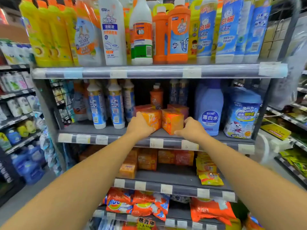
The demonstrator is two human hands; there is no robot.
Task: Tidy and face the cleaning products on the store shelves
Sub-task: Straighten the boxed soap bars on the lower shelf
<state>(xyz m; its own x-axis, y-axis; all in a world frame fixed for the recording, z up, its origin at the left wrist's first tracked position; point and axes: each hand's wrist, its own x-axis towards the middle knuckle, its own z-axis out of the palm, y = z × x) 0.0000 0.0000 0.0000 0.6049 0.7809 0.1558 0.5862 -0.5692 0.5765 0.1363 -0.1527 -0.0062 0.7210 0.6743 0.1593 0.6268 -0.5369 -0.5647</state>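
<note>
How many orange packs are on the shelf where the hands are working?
4. The left hand holds the front-left pack, the right hand holds the front-right pack, and the rear-left pack and rear-right pack sit directly behind. More may be hidden further back.

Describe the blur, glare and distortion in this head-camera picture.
Head view: the wide lens bows the grey upper shelf rail, whose clear plastic strip shows pale glare; the left hand gripping the left orange wrapped pack and right hand gripping the right orange wrapped pack look soft; picture edges smear; behind them lies shadow.
</note>
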